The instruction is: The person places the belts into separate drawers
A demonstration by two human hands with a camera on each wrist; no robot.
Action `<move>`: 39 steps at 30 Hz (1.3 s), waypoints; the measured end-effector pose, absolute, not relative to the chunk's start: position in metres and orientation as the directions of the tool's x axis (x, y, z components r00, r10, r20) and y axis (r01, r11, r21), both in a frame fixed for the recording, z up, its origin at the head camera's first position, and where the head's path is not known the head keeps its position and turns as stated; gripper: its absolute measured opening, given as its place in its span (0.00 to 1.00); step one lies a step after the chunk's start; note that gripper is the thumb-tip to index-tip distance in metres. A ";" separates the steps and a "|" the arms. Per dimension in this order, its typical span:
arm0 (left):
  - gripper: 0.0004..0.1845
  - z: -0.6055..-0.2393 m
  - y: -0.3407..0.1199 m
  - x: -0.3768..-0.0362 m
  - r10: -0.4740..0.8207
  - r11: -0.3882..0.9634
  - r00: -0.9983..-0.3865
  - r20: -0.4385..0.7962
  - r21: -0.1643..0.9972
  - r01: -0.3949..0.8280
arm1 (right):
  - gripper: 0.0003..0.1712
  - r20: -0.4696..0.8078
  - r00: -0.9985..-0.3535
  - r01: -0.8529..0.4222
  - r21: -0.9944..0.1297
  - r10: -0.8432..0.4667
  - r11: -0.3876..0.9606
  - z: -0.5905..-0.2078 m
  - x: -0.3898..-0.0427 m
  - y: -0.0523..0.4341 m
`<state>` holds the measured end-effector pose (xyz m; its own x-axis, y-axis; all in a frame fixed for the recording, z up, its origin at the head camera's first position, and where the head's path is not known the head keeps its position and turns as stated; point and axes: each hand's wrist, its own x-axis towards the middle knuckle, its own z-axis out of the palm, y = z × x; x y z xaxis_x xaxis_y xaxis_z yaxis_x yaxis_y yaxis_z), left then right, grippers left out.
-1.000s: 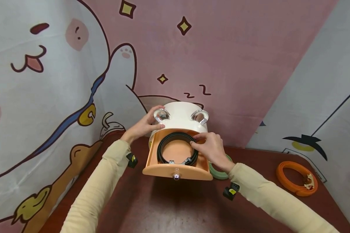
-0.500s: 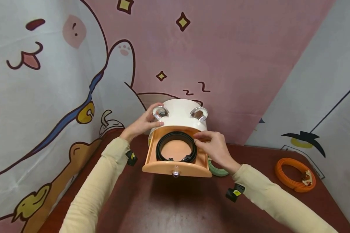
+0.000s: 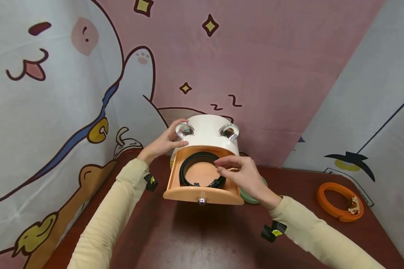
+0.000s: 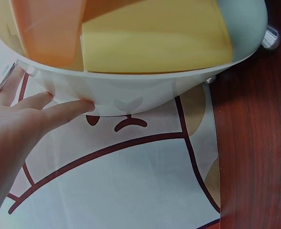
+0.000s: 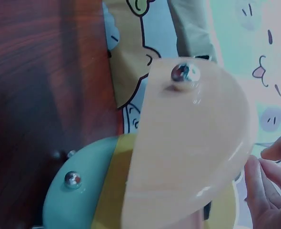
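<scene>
A white rounded storage box [image 3: 207, 129] with silver ring-shaped ears stands at the back, its peach top drawer [image 3: 181, 196] pulled out. Inside lies a coiled black belt [image 3: 183, 172], buckle toward the drawer front. My left hand [image 3: 163, 144] holds the box's left side around the ear, thumb on the front edge; the left wrist view shows fingertips on the white shell. My right hand [image 3: 244, 174] hovers over the coil's right side, thumb and forefinger bent. In the right wrist view, the fingertips come close together with nothing seen between them; the drawer front partly blocks that view.
A coiled green belt [image 3: 249, 198] lies on the dark red table [image 3: 148, 231], right of the box and partly behind my right hand. Farther right is a coiled orange belt [image 3: 327, 210]. Below the peach drawer are yellow and teal [image 5: 74, 157] drawers. Printed cloth hangs behind.
My right hand has moved off the belt's right edge, then back left over the coil. The belt has settled slightly lower in the drawer. My left hand keeps its place on the box.
</scene>
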<state>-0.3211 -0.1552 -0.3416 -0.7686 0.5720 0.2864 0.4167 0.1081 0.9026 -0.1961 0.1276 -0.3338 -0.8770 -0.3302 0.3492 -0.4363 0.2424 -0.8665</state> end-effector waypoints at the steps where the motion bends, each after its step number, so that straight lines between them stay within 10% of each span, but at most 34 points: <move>1: 0.40 -0.341 -0.155 -0.321 0.570 0.113 -0.771 0.285 0.902 0.417 | 0.10 0.356 -0.870 -0.444 -0.867 -0.340 0.228 -0.332 -0.194 0.127; 39: 0.39 -0.338 -0.158 -0.319 0.583 0.158 -0.776 0.241 0.903 0.399 | 0.09 0.275 -0.771 -0.391 -0.916 -0.575 0.087 -0.347 -0.143 0.128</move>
